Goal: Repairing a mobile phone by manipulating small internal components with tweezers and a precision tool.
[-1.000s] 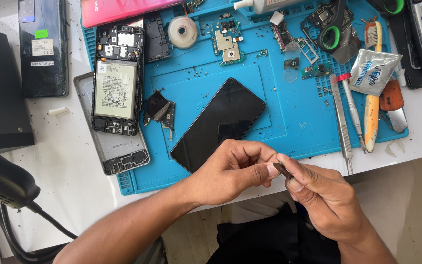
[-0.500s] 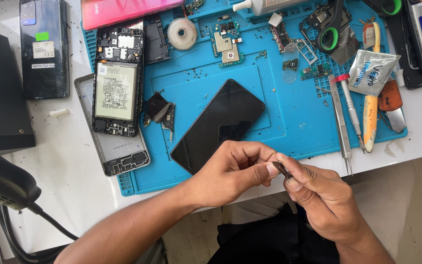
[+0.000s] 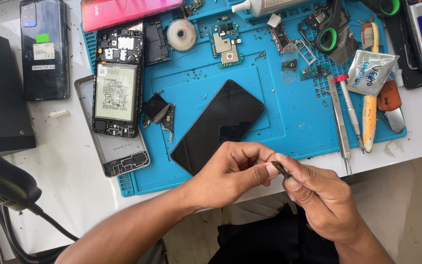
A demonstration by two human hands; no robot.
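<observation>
Just above the grip we saw a black phone (image 3: 219, 126) lying screen-up on a blue mat (image 3: 299, 122). Farther up-left lay an opened phone with battery (image 3: 115, 93); up-right, tweezers (image 3: 340, 124), screwdriver (image 3: 350, 110), green-handled scissors (image 3: 332, 29).

both forearms are bare, no sleeves, rings or watch on the left hand (image 3: 230, 178) or the right hand (image 3: 323, 200); dark trousers cover the lap.

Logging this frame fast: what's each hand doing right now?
Left hand: closed, fingertips pinching one end of the small dark part.
Right hand: closed, thumb and fingers pinching the same part from the other side.
</observation>
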